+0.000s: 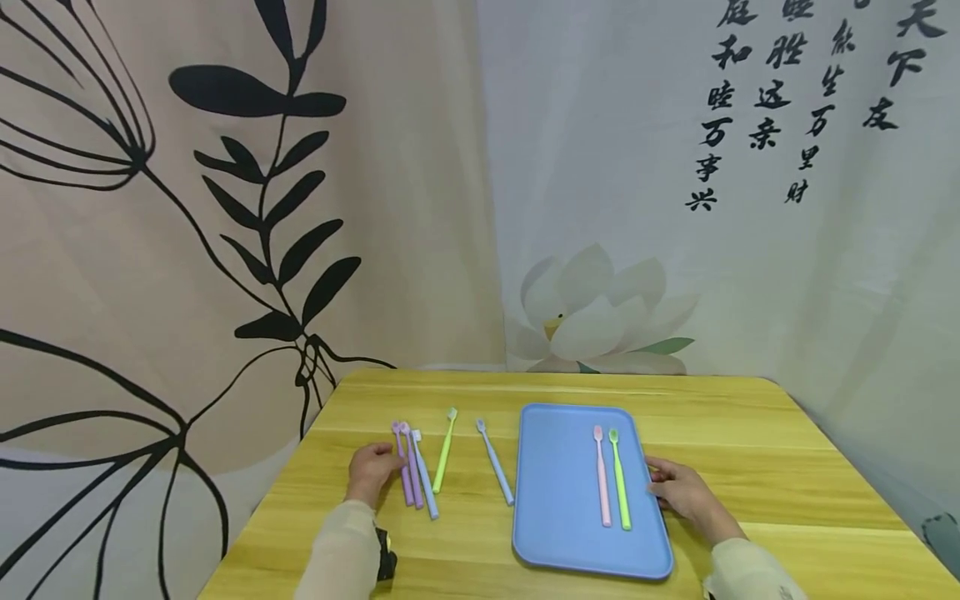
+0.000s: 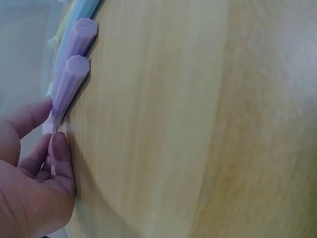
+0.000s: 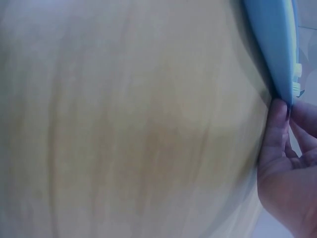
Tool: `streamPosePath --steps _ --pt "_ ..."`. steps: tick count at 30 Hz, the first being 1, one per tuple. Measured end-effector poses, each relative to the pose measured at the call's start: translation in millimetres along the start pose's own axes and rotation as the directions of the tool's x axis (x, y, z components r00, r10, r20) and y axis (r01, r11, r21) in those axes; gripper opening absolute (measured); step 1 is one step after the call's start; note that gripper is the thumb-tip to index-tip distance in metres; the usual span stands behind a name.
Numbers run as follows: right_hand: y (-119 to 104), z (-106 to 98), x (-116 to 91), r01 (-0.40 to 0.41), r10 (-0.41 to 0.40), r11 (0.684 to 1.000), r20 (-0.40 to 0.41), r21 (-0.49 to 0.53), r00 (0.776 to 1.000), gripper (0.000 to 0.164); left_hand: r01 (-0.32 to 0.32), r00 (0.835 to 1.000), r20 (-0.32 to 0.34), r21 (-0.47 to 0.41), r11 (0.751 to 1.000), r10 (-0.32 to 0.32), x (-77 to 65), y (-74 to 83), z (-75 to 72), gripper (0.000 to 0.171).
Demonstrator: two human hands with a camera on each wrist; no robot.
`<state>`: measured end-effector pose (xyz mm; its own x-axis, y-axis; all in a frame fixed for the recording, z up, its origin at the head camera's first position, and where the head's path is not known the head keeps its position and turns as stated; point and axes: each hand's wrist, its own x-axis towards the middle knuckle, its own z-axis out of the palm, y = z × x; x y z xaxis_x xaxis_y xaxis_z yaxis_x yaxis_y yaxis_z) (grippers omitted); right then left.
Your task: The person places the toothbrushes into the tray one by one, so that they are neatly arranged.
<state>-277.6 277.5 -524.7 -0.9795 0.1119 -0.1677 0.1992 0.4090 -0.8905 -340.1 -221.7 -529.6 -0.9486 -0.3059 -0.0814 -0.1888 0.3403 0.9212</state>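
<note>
My left hand (image 1: 371, 471) is at the leftmost purple toothbrush (image 1: 407, 485), its thumb and forefinger parted around the neck of the brush in the left wrist view. Close beside that brush lie a second purple toothbrush (image 1: 416, 483) and a blue toothbrush (image 1: 426, 482). With thumb and fingers, my right hand (image 1: 686, 493) pinches the right rim of a blue tray (image 1: 555, 492). On the tray, a pink toothbrush (image 1: 603, 487) and a green toothbrush (image 1: 621, 487) lie side by side, heads toward the far end.
Between the left group and the tray lie another green toothbrush (image 1: 444, 457) and another blue toothbrush (image 1: 496, 463), its handle end close to the tray's left rim. Everything rests on a wooden table (image 1: 750, 433), with a printed curtain (image 1: 420, 208) behind its far edge.
</note>
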Motion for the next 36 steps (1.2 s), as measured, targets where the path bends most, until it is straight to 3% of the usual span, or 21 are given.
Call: streamPosePath --steps 11,30,36 --pt "-3.0 0.3 -3.0 -0.006 0.006 1.000 0.010 -0.021 1.000 0.053 -0.015 0.999 -0.027 0.084 0.996 0.018 -5.0 2.7 -1.0 0.047" --pt "0.8 -0.6 -1.6 0.002 -0.002 1.000 0.012 -0.021 1.000 0.053 -0.004 1.000 -0.001 0.098 0.995 0.004 -10.3 8.9 -1.1 0.044" --pt "1.1 -0.5 -0.7 0.000 0.000 1.000 0.011 -0.016 1.000 0.053 0.011 1.000 -0.030 0.106 0.994 -0.008 -12.3 12.2 1.3 0.041"
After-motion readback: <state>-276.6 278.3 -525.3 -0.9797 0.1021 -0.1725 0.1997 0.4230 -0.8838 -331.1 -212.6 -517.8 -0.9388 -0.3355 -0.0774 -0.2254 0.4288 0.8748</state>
